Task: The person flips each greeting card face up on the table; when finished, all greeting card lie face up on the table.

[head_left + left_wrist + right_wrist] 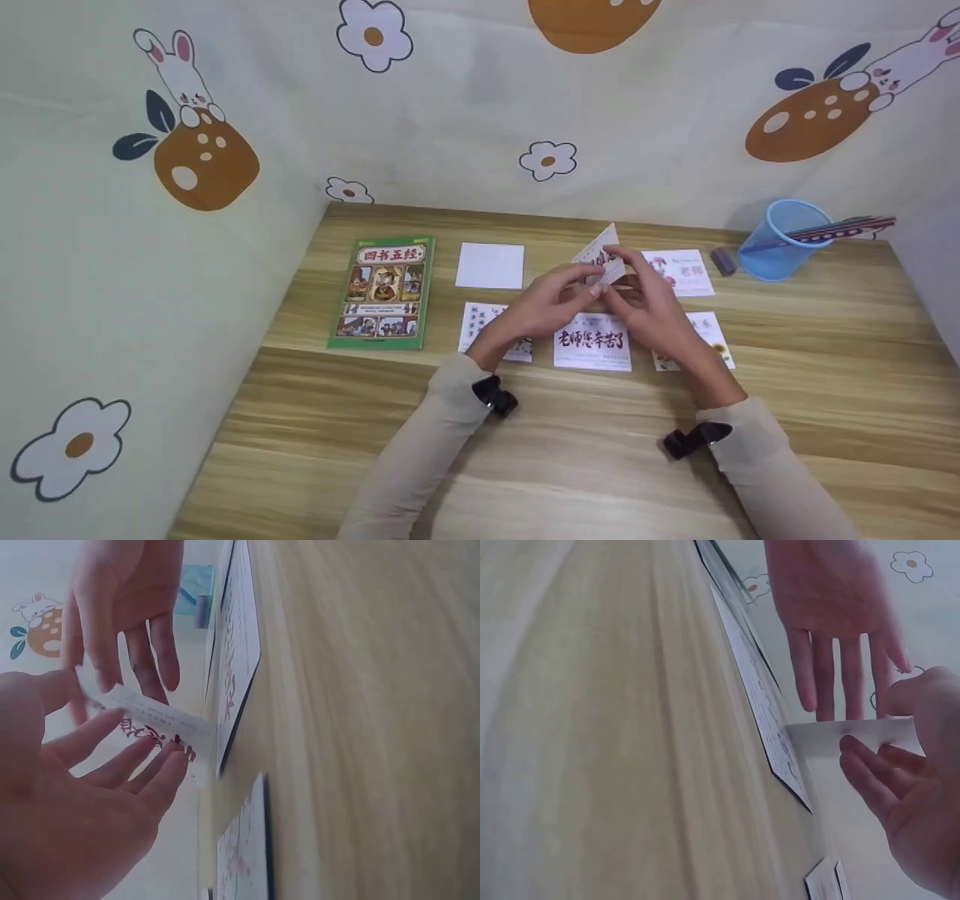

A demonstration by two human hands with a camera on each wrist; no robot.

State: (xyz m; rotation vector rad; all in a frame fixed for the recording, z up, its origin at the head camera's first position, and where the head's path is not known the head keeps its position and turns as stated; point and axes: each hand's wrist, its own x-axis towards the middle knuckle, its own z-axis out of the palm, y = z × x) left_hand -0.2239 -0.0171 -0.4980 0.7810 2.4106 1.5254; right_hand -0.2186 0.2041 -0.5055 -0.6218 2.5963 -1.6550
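Note:
Both hands hold a small white greeting card (601, 244) with dark red lettering, tilted up over the middle of the desk. My left hand (541, 306) pinches it from the left, thumb along the upper edge and fingers on the printed face in the left wrist view. From the other side my right hand (656, 311) holds it between thumb and fingers, and the right wrist view shows the card (817, 736) nearly edge-on. Just below the hands lies a card with red lettering (592, 352). The left forearm and hand partly cover a flowered card (474, 319).
A green picture book (381, 296) lies at left beside a blank white card (490, 266). At right are a pink-flowered card (686, 271), a sunflower card (712, 345), a dark eraser (723, 262) and a blue cup (776, 251) with pencils. A patterned curtain (465, 112) stands behind.

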